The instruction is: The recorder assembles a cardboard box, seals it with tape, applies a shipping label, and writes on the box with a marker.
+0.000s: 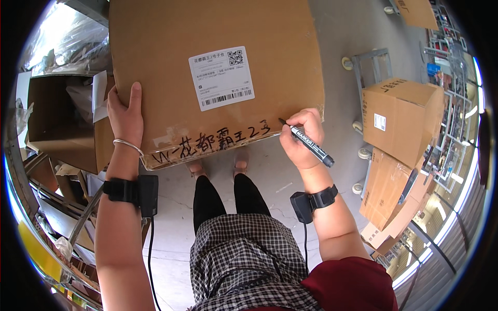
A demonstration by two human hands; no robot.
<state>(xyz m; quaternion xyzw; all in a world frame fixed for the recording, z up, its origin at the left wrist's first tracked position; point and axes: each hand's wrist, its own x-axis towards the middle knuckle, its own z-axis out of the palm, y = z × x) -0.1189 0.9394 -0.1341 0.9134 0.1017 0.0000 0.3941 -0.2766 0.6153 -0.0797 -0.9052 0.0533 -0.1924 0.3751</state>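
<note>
A large brown cardboard box point(161, 62) fills the top middle of the view. A white printed label point(221, 78) with a square code and a barcode is stuck on its face. Black handwriting point(212, 142) runs along the taped near edge. Against the box's left side lies my left hand point(126, 116), thumb stretched up on the face and fingers partly hidden round the side. At the near right corner my right hand point(303, 137) grips a black marker pen point(312, 146). The pen's dark tip is at the end of the writing; I cannot tell whether it touches.
Stacked cardboard boxes point(397, 111) stand at the right by a wheeled trolley point(371, 61). On the left are an open box point(57, 119) and clear plastic wrap point(72, 39). Black cables hang from the bands on both my forearms. My feet stand on grey floor point(174, 207) below the box.
</note>
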